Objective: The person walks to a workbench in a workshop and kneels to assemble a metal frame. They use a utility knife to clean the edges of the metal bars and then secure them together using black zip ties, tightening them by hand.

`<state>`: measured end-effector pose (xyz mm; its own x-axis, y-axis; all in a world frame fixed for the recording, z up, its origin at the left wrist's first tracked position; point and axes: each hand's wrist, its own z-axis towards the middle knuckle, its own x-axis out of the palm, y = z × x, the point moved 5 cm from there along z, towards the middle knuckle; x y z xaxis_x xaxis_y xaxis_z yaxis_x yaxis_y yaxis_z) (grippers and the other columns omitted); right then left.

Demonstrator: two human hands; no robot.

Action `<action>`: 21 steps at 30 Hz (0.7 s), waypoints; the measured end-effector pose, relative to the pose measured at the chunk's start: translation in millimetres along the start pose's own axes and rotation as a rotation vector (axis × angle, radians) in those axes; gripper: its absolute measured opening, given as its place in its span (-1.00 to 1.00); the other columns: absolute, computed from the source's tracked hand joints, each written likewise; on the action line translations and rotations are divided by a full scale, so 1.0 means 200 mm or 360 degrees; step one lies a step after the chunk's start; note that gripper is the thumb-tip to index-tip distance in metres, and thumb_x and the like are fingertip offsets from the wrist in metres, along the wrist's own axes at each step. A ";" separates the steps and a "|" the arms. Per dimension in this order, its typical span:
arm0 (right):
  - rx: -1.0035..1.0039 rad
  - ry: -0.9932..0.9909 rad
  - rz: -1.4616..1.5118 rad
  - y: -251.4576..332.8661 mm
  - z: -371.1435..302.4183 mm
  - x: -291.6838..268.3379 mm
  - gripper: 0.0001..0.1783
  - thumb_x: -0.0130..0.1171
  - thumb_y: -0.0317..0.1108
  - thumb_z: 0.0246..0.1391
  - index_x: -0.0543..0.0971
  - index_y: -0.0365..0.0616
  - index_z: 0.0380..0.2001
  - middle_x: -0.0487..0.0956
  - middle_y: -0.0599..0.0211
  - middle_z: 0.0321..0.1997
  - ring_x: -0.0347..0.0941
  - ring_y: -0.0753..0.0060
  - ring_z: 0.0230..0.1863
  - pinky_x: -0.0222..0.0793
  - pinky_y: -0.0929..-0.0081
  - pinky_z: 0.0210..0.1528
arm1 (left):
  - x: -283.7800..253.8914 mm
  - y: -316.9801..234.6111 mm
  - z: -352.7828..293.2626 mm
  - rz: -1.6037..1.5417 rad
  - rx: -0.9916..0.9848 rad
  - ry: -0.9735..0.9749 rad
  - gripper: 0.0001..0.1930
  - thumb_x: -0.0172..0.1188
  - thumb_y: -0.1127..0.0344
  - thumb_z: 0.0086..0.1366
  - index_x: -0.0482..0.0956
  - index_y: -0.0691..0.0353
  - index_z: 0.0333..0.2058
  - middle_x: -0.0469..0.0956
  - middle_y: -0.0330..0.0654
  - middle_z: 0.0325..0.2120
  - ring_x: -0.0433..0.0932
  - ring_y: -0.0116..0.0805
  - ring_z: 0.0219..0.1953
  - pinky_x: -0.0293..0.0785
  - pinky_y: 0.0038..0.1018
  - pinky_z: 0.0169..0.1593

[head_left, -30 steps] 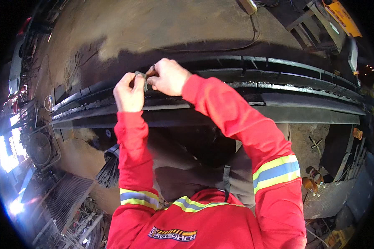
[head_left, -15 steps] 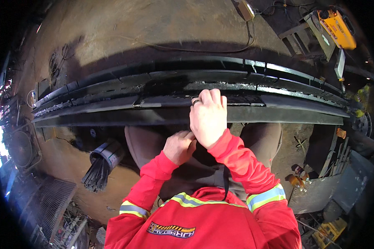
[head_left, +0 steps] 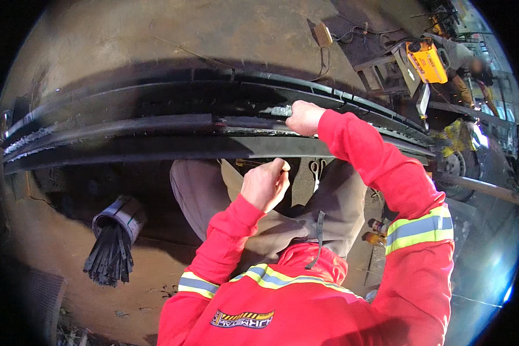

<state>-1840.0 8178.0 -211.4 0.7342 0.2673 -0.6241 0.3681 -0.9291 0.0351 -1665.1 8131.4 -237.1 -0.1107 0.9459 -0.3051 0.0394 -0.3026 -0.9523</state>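
A long dark metal channel with raised lips lies crosswise in front of me, over my lap. My right hand is closed at the channel's inner groove, right of the middle, next to a pale, rough streak on the metal. Its fingers curl under, and what they hold, if anything, is hidden. Nearer to me, just below the channel's near edge, my left hand hovers over my lap with its fingers curled in. I cannot make out anything in it. The two hands are apart.
A pale bucket of dark flat strips lies tipped at the left. A tool with looped handles shows beneath the channel. Far right are a yellow machine on a stand, cables, a wheel and another person.
My right hand has moved right along the channel, its arm stretched further out. My left hand has shifted rightward and sits apart from it. The whole view has swung to the right.
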 end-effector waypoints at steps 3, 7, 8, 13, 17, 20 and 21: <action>-0.0036 0.0003 -0.0161 0.03 0.01 0.04 -0.57 0.02 -0.18 0.05 0.59 -0.36 -0.20 0.55 -0.25 -0.10 0.51 -0.13 -0.01 0.41 0.13 0.04 | -0.07 0.04 -0.01 -0.0164 -0.0034 -0.0132 -0.90 0.16 0.44 0.12 0.46 0.22 -0.35 0.51 -0.08 -0.62 0.53 -0.15 -0.59 0.41 -0.33 -0.49; -0.0090 -0.0275 -0.0131 -0.04 0.00 0.13 -0.56 -0.01 -0.14 0.06 0.61 -0.38 -0.36 0.58 -0.26 -0.24 0.55 -0.18 -0.16 0.43 0.10 -0.02 | -0.13 0.10 -0.01 -0.0173 -0.0036 -0.0210 -0.91 0.14 0.46 0.14 0.49 0.28 -0.34 0.51 -0.07 -0.63 0.54 -0.25 -0.61 0.41 -0.42 -0.49; -0.0126 -0.0403 -0.0155 0.00 -0.04 0.13 -0.58 0.00 -0.15 0.05 0.61 -0.36 -0.40 0.59 -0.24 -0.29 0.56 -0.17 -0.20 0.43 0.10 -0.06 | -0.16 0.12 -0.02 -0.0146 -0.0040 -0.0251 -0.91 0.14 0.46 0.14 0.49 0.29 -0.34 0.51 -0.06 -0.64 0.55 -0.25 -0.60 0.42 -0.42 -0.48; -0.0249 -0.1147 -0.0512 0.02 -0.14 0.27 -0.71 0.04 -0.18 0.01 0.59 -0.18 -0.51 0.59 0.04 -0.34 0.49 0.02 -0.19 0.32 0.12 -0.08 | -0.23 0.16 0.00 -0.0200 -0.0197 -0.0289 -0.93 0.14 0.46 0.16 0.52 0.32 -0.37 0.51 -0.05 -0.66 0.55 -0.26 -0.61 0.42 -0.43 -0.48; -0.0077 -0.1471 -0.0409 0.08 -0.23 0.31 -0.76 0.07 -0.19 0.00 0.57 -0.12 -0.45 0.51 0.21 -0.27 0.34 0.15 -0.11 0.19 0.16 -0.05 | -0.20 0.16 0.00 -0.0164 -0.0016 -0.0328 -0.94 0.14 0.48 0.15 0.51 0.30 -0.37 0.50 -0.10 -0.65 0.53 -0.37 -0.61 0.39 -0.49 -0.48; -0.0120 -0.1842 -0.0292 0.07 -0.25 0.38 -0.80 0.11 -0.21 -0.08 0.54 -0.12 -0.50 0.47 0.26 -0.34 0.32 0.18 -0.19 0.18 0.19 -0.11 | -0.19 0.15 0.01 -0.0116 -0.0061 -0.0342 -0.96 0.14 0.49 0.14 0.51 0.30 -0.39 0.50 -0.12 -0.65 0.53 -0.40 -0.60 0.39 -0.51 -0.48; -0.0105 -0.1509 -0.0323 0.10 -0.21 0.45 -0.83 0.14 -0.24 -0.11 0.53 -0.12 -0.51 0.46 0.27 -0.37 0.32 0.17 -0.19 0.19 0.19 -0.12 | -0.19 0.13 0.01 -0.0133 -0.0105 -0.0353 -0.97 0.14 0.51 0.15 0.51 0.31 -0.39 0.50 -0.15 -0.64 0.51 -0.45 -0.61 0.38 -0.54 -0.48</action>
<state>-1742.4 8193.5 -235.0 -0.1009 0.0769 -0.9919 0.4895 -0.8641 -0.1168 -1662.8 8087.0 -250.3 -0.3315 0.9161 -0.2254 0.0847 -0.2090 -0.9742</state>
